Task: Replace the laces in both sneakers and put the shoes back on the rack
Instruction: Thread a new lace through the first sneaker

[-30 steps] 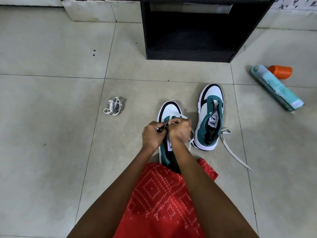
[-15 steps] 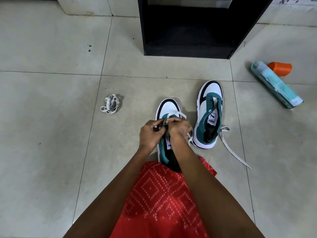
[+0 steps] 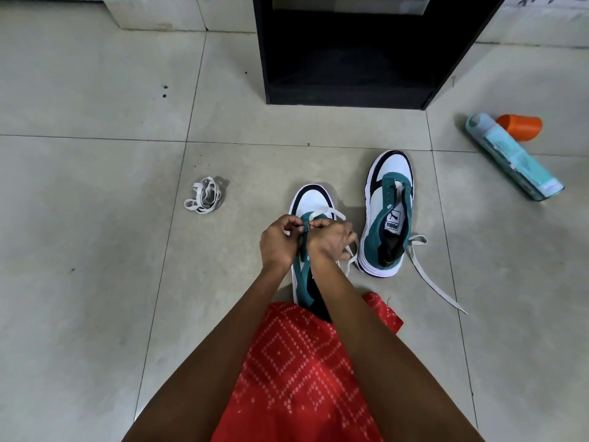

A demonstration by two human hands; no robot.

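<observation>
left hand (image 3: 279,242): fingers curled tight, pinch made at the teal eyelet strip of the near sneaker (image 3: 314,199); whether lace is also pinched cannot be told.
right hand (image 3: 331,239): fingers curled, white lace (image 3: 330,213) pinched at the same eyelet strip; knuckles almost touching the left hand.
near sneaker: white toe, black trim, teal upper. laid on the floor (image 3: 95,250) directly under both hands, toe pointed away past the fingertips. heel hidden under the red garment (image 3: 302,378) between the forearms.
white lace: a loop is seen across the front eyelets just beyond the fingers. a loose run drops out from under the right hand on its outer side.
far sneaker (image 3: 387,212): same colours, set just right of the right hand and apart from it, toe pointed away, slightly angled. tongue label is shown, eyelets seen mostly unlaced.
loose lace (image 3: 430,279): greyish and flat. run from beside the far sneaker's outer side, out right of the right hand and back toward the person, laid on the floor.
lace bundle (image 3: 204,196): white, coiled; laid well left of the left hand and slightly beyond it.
rack (image 3: 350,59): black, open-fronted; stood well beyond both hands.
spray can (image 3: 513,157): teal, laid on its side far right of the right hand and beyond it.
orange cap (image 3: 521,126): laid at the can's nozzle end; touching or just beside cannot be told.
</observation>
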